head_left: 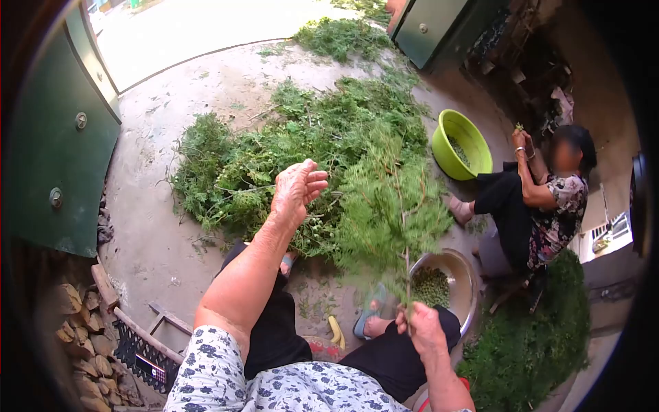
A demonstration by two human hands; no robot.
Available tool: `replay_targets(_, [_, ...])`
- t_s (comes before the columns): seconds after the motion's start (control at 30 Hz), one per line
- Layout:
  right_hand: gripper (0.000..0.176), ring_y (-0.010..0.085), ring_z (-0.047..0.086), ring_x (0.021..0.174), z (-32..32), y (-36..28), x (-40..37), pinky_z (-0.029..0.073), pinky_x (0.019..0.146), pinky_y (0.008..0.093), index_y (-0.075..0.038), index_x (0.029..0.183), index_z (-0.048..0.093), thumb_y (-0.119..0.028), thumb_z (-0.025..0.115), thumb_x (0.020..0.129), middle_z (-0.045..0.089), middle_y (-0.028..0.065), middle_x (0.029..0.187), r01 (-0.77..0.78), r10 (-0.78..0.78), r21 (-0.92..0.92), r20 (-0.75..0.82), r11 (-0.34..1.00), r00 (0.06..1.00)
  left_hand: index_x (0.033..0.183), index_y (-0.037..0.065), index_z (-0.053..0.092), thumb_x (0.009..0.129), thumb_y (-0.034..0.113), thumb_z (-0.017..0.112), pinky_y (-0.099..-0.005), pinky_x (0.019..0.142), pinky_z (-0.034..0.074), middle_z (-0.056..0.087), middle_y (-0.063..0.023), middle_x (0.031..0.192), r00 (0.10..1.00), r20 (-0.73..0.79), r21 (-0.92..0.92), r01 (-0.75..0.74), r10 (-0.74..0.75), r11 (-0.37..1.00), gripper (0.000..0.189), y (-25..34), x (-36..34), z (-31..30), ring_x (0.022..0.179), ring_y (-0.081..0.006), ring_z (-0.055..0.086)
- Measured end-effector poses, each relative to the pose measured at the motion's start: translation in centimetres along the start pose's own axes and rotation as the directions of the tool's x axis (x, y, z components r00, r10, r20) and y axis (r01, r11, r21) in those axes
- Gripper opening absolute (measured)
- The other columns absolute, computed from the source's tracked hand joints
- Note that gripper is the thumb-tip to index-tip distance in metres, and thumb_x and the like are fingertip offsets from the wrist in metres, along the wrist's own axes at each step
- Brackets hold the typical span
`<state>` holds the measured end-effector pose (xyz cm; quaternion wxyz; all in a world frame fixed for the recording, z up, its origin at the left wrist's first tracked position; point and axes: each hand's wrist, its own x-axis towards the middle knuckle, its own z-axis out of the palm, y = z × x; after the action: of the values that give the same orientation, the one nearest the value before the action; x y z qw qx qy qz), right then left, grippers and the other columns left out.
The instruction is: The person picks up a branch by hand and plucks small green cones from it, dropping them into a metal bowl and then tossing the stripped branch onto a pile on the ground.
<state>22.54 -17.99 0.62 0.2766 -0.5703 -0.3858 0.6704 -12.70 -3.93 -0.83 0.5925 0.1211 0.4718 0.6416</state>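
Note:
My right hand (420, 327) is closed round the lower stem of a leafy green branch (395, 199), which stands up and away from me. My left hand (299, 189) is raised over a large heap of cut green branches (254, 165), fingers slightly curled and apart, with nothing seen in it. Beside my right knee is a metal basin (469, 285) holding small green pieces (431, 287). The branch partly covers the basin's near left rim.
A seated person (542, 185) at the right holds a small sprig. Near them are a green tub (446, 147) and another leafy pile (535, 336). Firewood (89, 343) and a black crate (141, 350) lie lower left. A yellow object (336, 332) lies between my feet.

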Motion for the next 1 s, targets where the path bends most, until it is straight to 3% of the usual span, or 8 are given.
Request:
replay_targets(0.13, [0.013,0.0151,0.057,0.060,1.6,5.2,-4.5,0.047,0.055,0.0237,0.005,0.093,0.058,-0.004,0.058,0.083,0.062,0.0118,0.078,-0.147,0.154,0.289,-0.002,0.946,0.988,0.102,0.006,0.055,0.089,0.026,0.056,-0.0247,0.059,0.050,0.066,-0.0068,0.086,1.000,0.004,-0.071,0.013,-0.013,0.997,0.024,0.1,-0.1,-0.1,0.069,-0.0127,0.063])
replay_targets(0.33, [0.015,0.0152,0.058,0.063,4.9,4.9,-1.4,0.047,0.058,0.0277,0.005,0.094,0.059,0.000,0.053,0.081,0.063,0.0127,0.082,-0.040,0.046,0.073,-0.082,0.997,0.996,0.101,0.009,0.056,0.088,0.023,0.058,-0.0233,0.057,0.049,0.065,-0.0054,0.084,0.986,-0.159,-0.239,-0.090,0.053,0.967,0.019,0.8,0.1,-0.2,0.064,-0.0111,0.061])
replay_targets(0.47, [0.036,0.0153,0.053,0.098,10.9,-17.3,14.1,0.044,0.081,0.0331,-0.002,0.118,0.049,-0.025,0.046,0.091,0.055,0.0077,0.107,0.606,-0.594,-0.091,0.130,0.790,0.794,0.100,0.010,0.056,0.087,0.022,0.058,-0.0218,0.056,0.048,0.065,-0.0045,0.083,0.966,-0.230,-0.242,-0.176,0.120,0.954,0.018,1.2,-0.1,-0.6,0.062,-0.0100,0.060])
replay_targets(0.53, [0.061,0.0229,0.041,0.117,11.7,-29.6,21.5,0.038,0.092,0.0483,0.003,0.128,0.036,-0.042,0.050,0.090,0.035,0.0150,0.133,0.691,-0.695,0.090,0.016,0.717,0.719,0.100,0.010,0.056,0.087,0.022,0.059,-0.0214,0.055,0.048,0.065,-0.0038,0.082,0.969,-0.189,-0.225,-0.201,0.159,0.953,0.018,1.2,0.0,-0.6,0.062,-0.0094,0.060])
replay_targets(0.63, [0.054,0.0231,0.053,0.101,15.7,-35.0,22.3,0.047,0.083,0.0371,0.005,0.125,0.041,-0.029,0.060,0.086,0.052,0.0155,0.114,0.738,-0.730,-0.101,-0.287,0.667,0.621,0.101,0.010,0.057,0.087,0.021,0.059,-0.0215,0.055,0.048,0.065,-0.0034,0.082,0.972,-0.210,-0.226,-0.152,0.105,0.962,0.018,0.9,0.1,0.0,0.063,-0.0091,0.060])
replay_targets(0.7, [0.043,0.0185,0.057,0.093,17.7,-31.1,21.5,0.051,0.077,0.0302,0.002,0.122,0.047,-0.016,0.059,0.086,0.056,0.0147,0.113,0.792,-0.792,0.008,-0.018,0.610,0.610,0.101,0.010,0.057,0.087,0.021,0.059,-0.0216,0.055,0.048,0.065,-0.0032,0.082,0.974,-0.200,-0.245,-0.153,0.104,0.957,0.018,0.8,0.5,0.4,0.062,-0.0091,0.060])
replay_targets(0.83, [0.024,0.0201,0.060,0.090,16.9,-17.3,20.9,0.050,0.079,0.0280,-0.002,0.106,0.062,-0.011,0.060,0.084,0.059,0.0123,0.109,0.728,-0.727,-0.455,0.222,0.513,0.650,0.100,0.010,0.056,0.086,0.020,0.060,-0.0221,0.054,0.048,0.064,-0.0028,0.081,0.970,-0.227,-0.308,-0.156,0.086,0.939,0.018,1.1,0.9,0.1,0.062,-0.0096,0.060])
replay_targets(1.0, [0.022,0.0109,0.061,0.069,10.4,-1.5,22.7,0.049,0.061,0.0228,0.001,0.102,0.061,-0.011,0.058,0.084,0.064,0.0058,0.084,0.212,-0.234,-0.238,-0.070,0.948,0.970,0.094,0.008,0.056,0.086,0.017,0.060,-0.0231,0.055,0.048,0.063,-0.0031,0.079,0.943,-0.322,-0.389,-0.216,0.088,0.896,0.013,2.3,1.5,-0.9,0.063,-0.0109,0.059])
